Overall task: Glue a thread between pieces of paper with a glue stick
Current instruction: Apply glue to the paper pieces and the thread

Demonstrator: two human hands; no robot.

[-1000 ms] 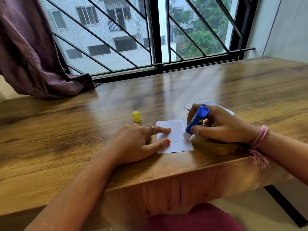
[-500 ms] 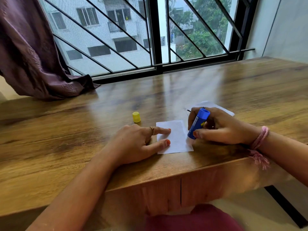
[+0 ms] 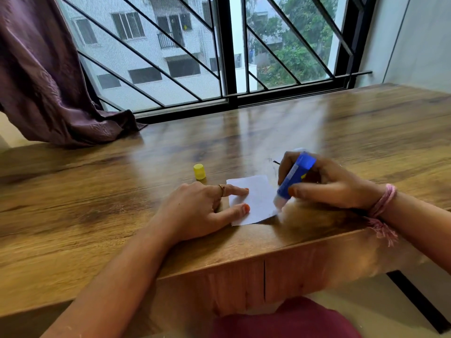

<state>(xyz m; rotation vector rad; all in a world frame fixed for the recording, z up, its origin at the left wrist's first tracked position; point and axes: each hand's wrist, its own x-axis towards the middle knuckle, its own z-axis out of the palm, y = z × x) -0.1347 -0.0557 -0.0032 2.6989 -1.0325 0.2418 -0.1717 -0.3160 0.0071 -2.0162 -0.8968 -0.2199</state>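
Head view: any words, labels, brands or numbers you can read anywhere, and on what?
None can be read.
Glue stick in the right hand: a pale label patch and a yellow mark on the blue barrel, too blurred to read.
Paper under the left hand: blank on the side that shows.
Yellow cap: no print visible.

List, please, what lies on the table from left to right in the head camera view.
Purple curtain → yellow cap → left hand → white paper → glue stick → right hand.
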